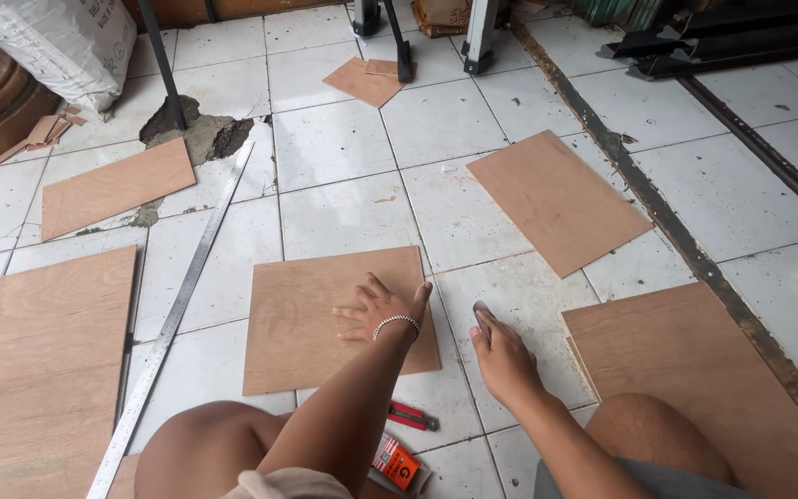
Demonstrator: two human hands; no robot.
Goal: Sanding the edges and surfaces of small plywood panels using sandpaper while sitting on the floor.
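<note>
1. Down from the head view: left hand spread flat on the middle plywood square, fingers splayed, palm pressing near its right edge, gripping nothing; beaded bracelet at the wrist.
2. Just right of that square: right hand resting on the white floor tiles, fingers together and extended, holding nothing, off the wood.
3. Left of the square: long steel ruler lying diagonally, then a large plywood sheet beyond it.
4. Right of the square: two more plywood panels, one farther up, one beside the right knee.
5. Below the square, between the knees: red cutter and small orange box.
</note>
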